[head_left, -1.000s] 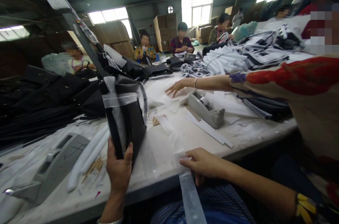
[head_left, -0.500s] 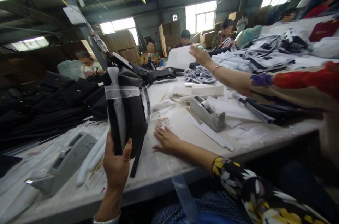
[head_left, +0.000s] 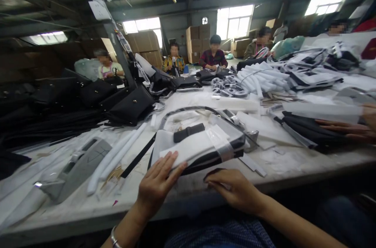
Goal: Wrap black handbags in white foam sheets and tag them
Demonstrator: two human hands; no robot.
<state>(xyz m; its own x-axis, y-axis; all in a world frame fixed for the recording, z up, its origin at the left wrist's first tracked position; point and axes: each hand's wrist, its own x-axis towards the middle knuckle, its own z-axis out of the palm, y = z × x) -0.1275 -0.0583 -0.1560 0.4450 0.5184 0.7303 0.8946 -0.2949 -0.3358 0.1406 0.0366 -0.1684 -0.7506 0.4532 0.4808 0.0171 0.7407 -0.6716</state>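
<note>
A black handbag lies on the table in front of me, its wrapped handle arched toward the far side. A white foam sheet covers its near side, and clear film is wrapped around its right end. My left hand is flat on the left end of the foam, fingers stretched out. Just below the bag's front edge, my right hand has its fingers closed on the end of a dark strip. Most of that strip is hidden by the fingers.
A grey tape dispenser stands at left beside white foam tubes. Another tape dispenser is partly behind the bag. Black bags are piled at left. A co-worker's hand rests on black pieces at right.
The bag, held upright in my left hand before, now lies on the table with that hand flat on it. My right hand has left the tabletop and closed at the bag's front edge.
</note>
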